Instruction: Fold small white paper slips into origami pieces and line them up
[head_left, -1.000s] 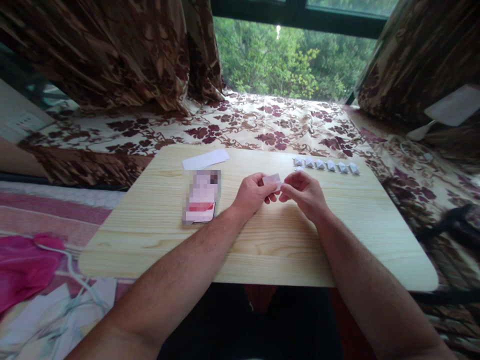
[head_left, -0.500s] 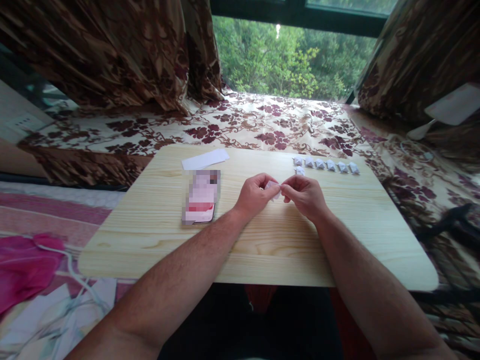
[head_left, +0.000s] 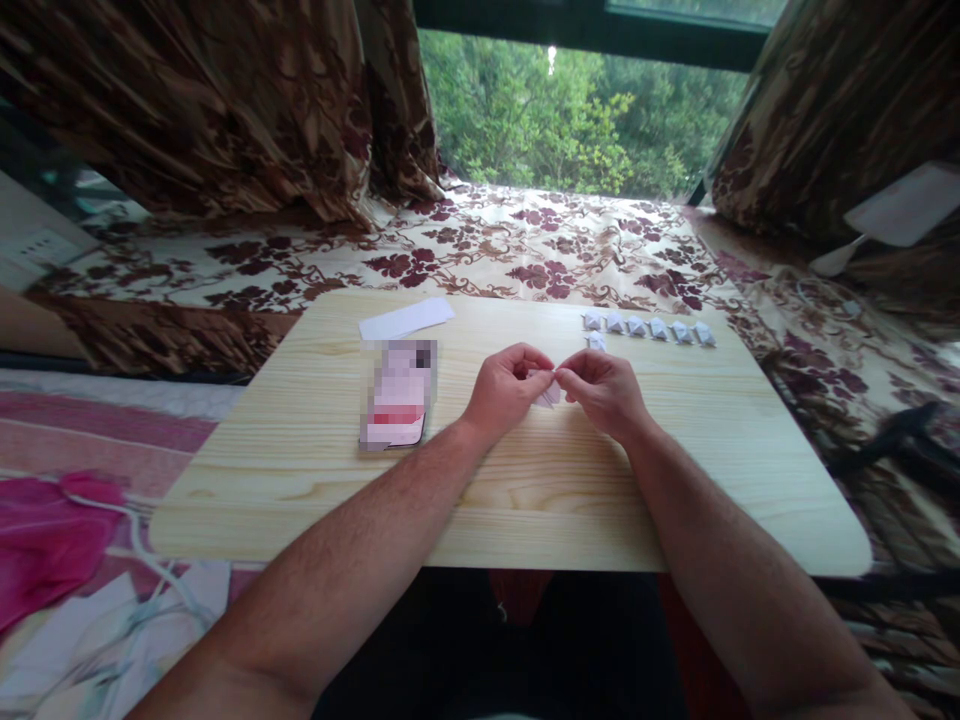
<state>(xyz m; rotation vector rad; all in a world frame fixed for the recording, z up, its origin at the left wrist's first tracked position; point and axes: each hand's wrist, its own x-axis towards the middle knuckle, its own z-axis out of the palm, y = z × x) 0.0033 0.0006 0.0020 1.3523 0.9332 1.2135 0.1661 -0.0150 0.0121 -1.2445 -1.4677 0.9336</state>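
Over the middle of the table, my left hand (head_left: 511,385) and my right hand (head_left: 604,388) meet fingertip to fingertip. Both are closed in a pinch on a small piece of folded white paper (head_left: 547,391), most of it behind my fingers. Just beyond my right hand lies a small folded paper piece (head_left: 595,342). Behind that runs a row of several similar white folded paper pieces (head_left: 636,326) near the table's far edge.
The light wooden table (head_left: 300,500) carries white paper strips (head_left: 406,319) at its far left and a phone (head_left: 397,400), partly pixelated, left of my hands. A white lamp (head_left: 904,205) stands at the right on the patterned cloth (head_left: 547,240). Cables and papers (head_left: 112,630) lie lower left.
The folded paper between my hands has turned a little, and more of it shows below my fingertips. Both hands keep their pinch. The whole view has shifted slightly.
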